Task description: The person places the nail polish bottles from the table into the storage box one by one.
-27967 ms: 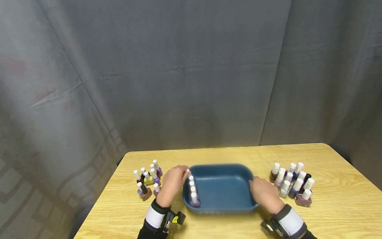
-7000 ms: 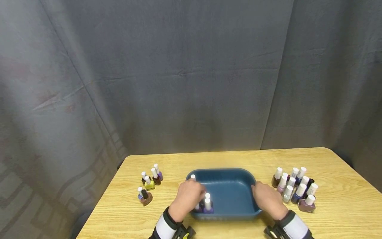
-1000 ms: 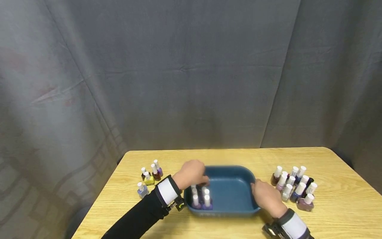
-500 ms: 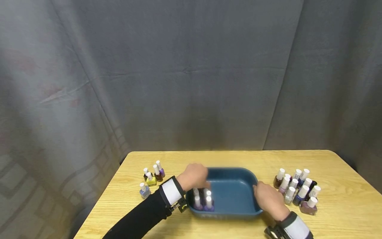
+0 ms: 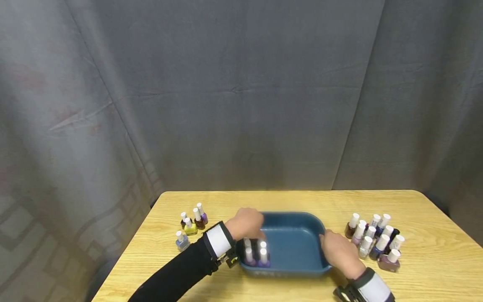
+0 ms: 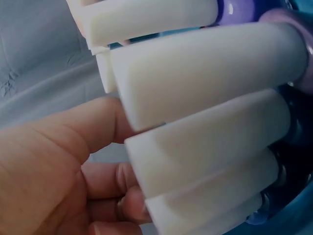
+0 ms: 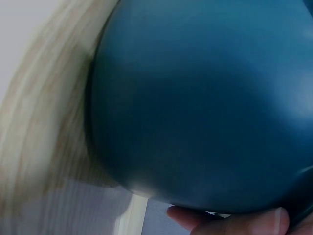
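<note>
A dark blue tray [image 5: 294,245] lies on the table, with several white-capped nail polish bottles [image 5: 263,261] upright in rows along its left side. My left hand [image 5: 246,223] reaches over the tray's back left corner, fingers pointing down. In the left wrist view its thumb and curled fingers [image 6: 95,125] pinch behind a line of white caps [image 6: 210,73]; the fingertips and the bottle there are hidden. My right hand [image 5: 338,253] grips the tray's right rim. Fingertips [image 7: 264,223] show at the edge in the right wrist view.
Left of the tray stand a light blue bottle [image 5: 183,242], a yellow bottle [image 5: 191,229] and a few dark and purple ones. A tight cluster of bottles [image 5: 377,244] stands right of the right hand. Grey cloth [image 5: 234,105] hangs behind the table.
Since 28 s ago several bottles have gone from the left group into the tray. The brown black-capped bottle left the group after 7 s ago. Over the last second both hands stay nearly still.
</note>
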Demonstrator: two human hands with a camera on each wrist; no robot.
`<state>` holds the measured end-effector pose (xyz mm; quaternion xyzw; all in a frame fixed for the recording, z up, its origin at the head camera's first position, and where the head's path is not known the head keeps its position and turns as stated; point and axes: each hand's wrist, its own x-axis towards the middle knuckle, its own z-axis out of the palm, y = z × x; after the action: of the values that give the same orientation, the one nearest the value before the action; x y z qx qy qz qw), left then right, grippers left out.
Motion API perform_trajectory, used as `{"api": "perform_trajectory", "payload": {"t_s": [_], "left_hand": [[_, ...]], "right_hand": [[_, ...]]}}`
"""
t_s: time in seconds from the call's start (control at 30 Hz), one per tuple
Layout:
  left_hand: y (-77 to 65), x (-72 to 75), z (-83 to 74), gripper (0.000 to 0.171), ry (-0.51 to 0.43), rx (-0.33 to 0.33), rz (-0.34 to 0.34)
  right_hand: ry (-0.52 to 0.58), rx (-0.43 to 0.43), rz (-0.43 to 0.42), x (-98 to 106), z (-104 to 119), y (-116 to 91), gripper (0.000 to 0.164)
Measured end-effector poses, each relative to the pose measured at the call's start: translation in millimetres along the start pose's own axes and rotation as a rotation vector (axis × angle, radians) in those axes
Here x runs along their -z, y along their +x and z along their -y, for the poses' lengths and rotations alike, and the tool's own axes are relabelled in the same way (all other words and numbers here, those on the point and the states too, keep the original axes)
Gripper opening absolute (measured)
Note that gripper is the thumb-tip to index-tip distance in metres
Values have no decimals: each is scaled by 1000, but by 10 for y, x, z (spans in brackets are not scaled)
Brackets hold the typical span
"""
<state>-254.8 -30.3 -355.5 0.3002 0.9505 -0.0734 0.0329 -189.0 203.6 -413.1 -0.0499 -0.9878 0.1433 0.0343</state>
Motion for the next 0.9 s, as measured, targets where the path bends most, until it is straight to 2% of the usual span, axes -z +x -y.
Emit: {"api": "perform_trajectory", "payload": {"t_s": [0.27, 0.5, 0.9], "left_hand": [[15, 4, -9, 38, 26, 11, 45], [27, 11, -18, 35, -12, 11, 83], [57, 22, -52, 35, 31, 24, 95]], "right_hand": [[1, -2, 3, -2, 14, 7, 24], [9, -1, -10, -7, 10, 4, 24], [15, -16, -2, 0, 12, 1, 24]]}}
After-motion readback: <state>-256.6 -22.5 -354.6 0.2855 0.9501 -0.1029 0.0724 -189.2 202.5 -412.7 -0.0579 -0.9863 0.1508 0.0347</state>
